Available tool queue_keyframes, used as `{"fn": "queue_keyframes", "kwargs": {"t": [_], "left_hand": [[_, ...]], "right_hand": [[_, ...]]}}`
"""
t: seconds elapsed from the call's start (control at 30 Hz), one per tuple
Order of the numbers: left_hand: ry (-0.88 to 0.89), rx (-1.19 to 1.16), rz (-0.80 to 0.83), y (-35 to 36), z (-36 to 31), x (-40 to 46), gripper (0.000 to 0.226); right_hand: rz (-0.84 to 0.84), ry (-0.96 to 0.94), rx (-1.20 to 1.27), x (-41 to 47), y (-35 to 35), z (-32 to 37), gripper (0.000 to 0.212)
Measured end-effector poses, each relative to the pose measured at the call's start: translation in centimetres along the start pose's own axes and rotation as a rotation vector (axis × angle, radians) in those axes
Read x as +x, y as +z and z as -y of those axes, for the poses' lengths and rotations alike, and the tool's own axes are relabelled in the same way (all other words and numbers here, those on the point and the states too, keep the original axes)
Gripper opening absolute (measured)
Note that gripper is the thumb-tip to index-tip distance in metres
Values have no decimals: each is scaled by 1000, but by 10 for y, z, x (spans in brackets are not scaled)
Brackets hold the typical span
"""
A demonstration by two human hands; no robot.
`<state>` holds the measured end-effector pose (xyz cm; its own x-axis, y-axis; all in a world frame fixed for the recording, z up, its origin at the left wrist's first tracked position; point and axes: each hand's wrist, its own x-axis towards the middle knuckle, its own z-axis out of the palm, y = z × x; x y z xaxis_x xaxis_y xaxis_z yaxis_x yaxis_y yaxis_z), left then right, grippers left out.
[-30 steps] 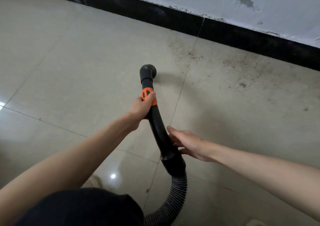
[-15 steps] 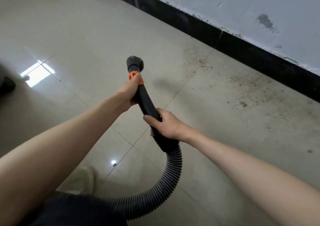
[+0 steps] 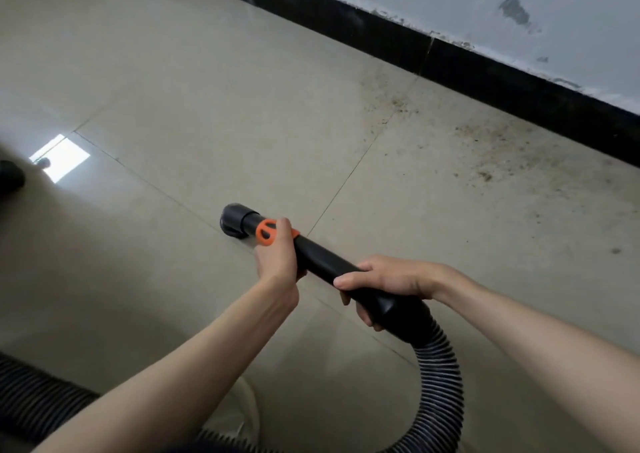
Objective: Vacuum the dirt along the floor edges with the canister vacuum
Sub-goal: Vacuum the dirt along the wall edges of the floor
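Near the floor's middle, the left hand [image 3: 277,258] and right hand [image 3: 388,279] curled their fingers round the vacuum wand [image 3: 325,262], nozzle [image 3: 235,222] well apart from the dirt [image 3: 485,154] by the far baseboard [image 3: 450,61]; aimed so, it could miss the edge.

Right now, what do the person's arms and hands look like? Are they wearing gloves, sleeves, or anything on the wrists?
Both arms are bare from the wrist back to the frame's edge: no sleeves show. The left hand and the right hand wear no gloves, and no watch, ring or bracelet shows. Nails look short and plain.
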<state>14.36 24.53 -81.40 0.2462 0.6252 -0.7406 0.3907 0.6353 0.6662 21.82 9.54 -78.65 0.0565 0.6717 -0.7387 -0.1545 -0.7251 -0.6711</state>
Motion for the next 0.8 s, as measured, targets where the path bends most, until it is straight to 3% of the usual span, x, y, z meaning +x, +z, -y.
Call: {"fn": "queue_keyframes", "kwargs": {"t": [0.17,0.5,0.8], "left_hand": [[-1,97,117,2,10,-13,19],[-32,251,466,26,3,-14,20],[-95,423,757,33,30,-39,23]], "right_hand": [[-35,48,18,-14,14,-12,36],[-387,48,9,-18,31,-35,26],[-207,130,263,-44,40,-55,25]]}}
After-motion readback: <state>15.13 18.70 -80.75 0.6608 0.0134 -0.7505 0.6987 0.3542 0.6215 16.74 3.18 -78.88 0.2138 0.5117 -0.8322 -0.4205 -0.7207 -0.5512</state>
